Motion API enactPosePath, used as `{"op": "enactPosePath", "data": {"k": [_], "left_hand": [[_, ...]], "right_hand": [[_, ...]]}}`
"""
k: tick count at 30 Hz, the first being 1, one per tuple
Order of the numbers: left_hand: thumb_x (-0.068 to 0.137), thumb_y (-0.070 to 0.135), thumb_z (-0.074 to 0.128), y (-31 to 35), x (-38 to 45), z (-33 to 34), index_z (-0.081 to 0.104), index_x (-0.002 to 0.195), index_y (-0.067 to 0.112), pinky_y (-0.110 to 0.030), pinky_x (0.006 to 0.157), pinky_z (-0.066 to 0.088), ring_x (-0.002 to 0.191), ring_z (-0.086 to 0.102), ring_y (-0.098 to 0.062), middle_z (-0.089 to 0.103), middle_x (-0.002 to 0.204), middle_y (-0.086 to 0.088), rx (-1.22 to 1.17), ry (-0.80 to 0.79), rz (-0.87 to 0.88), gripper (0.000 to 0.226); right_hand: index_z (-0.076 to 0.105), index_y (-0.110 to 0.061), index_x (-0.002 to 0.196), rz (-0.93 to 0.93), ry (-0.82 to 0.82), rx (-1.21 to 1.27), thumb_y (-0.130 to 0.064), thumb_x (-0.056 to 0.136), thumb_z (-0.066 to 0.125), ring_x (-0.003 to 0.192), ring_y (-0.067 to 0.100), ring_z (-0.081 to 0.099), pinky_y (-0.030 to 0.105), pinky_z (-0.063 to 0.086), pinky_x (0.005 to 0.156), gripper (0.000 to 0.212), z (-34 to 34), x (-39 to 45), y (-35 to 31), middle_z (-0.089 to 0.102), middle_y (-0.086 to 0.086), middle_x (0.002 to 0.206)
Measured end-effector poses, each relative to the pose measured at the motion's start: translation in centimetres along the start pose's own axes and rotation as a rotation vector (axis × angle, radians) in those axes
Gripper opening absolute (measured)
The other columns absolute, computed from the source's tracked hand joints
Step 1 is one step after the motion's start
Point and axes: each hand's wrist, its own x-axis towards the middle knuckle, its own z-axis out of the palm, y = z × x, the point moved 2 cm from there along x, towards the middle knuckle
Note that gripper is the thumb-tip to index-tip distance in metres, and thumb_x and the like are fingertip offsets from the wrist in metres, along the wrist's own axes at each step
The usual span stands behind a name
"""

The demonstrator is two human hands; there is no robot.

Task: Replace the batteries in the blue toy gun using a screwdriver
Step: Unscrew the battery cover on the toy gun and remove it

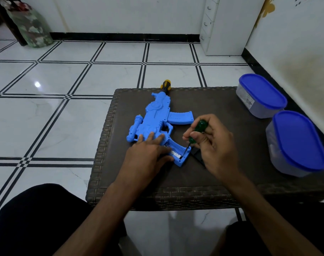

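Note:
The blue toy gun (157, 115) lies flat on a dark woven table (222, 182), its black and yellow muzzle pointing away from me. My left hand (148, 156) presses flat on the rear body of the gun. In the stock an open battery compartment (177, 153) shows a white battery inside. My right hand (211, 143) grips a green-handled screwdriver (196, 132), whose tip reaches into the right end of the compartment. A dark flat piece (197, 154) lies on the table just right of the stock, partly hidden by my right hand.
Two clear plastic containers with blue lids stand at the table's right side, one farther (260, 95) and one nearer (297, 143). A white drawer cabinet (225, 24) stands by the wall behind. White tiled floor lies left of the table. My knees sit below the front edge.

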Motion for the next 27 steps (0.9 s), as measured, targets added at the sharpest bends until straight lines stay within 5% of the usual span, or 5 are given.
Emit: {"op": "enactPosePath", "data": {"k": [14, 20, 23, 27], "left_hand": [[0.099, 0.049, 0.038, 0.2, 0.0, 0.3, 0.049, 0.139, 0.039, -0.042, 0.119, 0.014, 0.15, 0.014, -0.023, 0.026, 0.16, 0.005, 0.12, -0.033, 0.026, 0.042], [0.101, 0.047, 0.035, 0.1, 0.1, 0.5, 0.047, 0.14, 0.04, -0.043, 0.119, 0.014, 0.15, 0.014, -0.026, 0.024, 0.16, 0.003, 0.176, -0.049, 0.041, 0.042], [0.101, 0.047, 0.035, 0.2, 0.2, 0.4, 0.046, 0.141, 0.04, -0.044, 0.119, 0.011, 0.15, 0.013, -0.026, 0.023, 0.161, 0.002, 0.179, -0.056, 0.039, 0.042], [0.102, 0.046, 0.034, 0.3, 0.3, 0.5, 0.045, 0.142, 0.039, -0.044, 0.12, 0.011, 0.15, 0.013, -0.027, 0.022, 0.161, 0.001, 0.198, -0.065, 0.045, 0.042]], "right_hand": [[0.058, -0.015, 0.094, 0.056, -0.035, -0.138, -0.001, 0.094, 0.058, 0.078, 0.015, 0.073, 0.042, 0.061, 0.073, 0.014, 1.0, 1.2, -0.8, 0.072, 0.002, 0.081], [0.057, -0.016, 0.091, 0.087, -0.055, -0.087, 0.0, 0.095, 0.057, 0.077, 0.011, 0.072, 0.02, 0.058, 0.065, 0.017, 1.1, 1.8, -1.2, 0.071, 0.005, 0.083], [0.057, -0.019, 0.09, 0.119, -0.022, -0.068, -0.001, 0.096, 0.057, 0.074, 0.011, 0.072, 0.022, 0.058, 0.063, 0.019, 0.9, 1.7, -0.8, 0.072, 0.004, 0.08], [0.057, -0.017, 0.093, 0.098, 0.067, -0.048, -0.004, 0.096, 0.058, 0.075, 0.013, 0.073, 0.041, 0.063, 0.071, 0.013, 0.3, 0.8, 0.0, 0.072, 0.001, 0.077]]}}
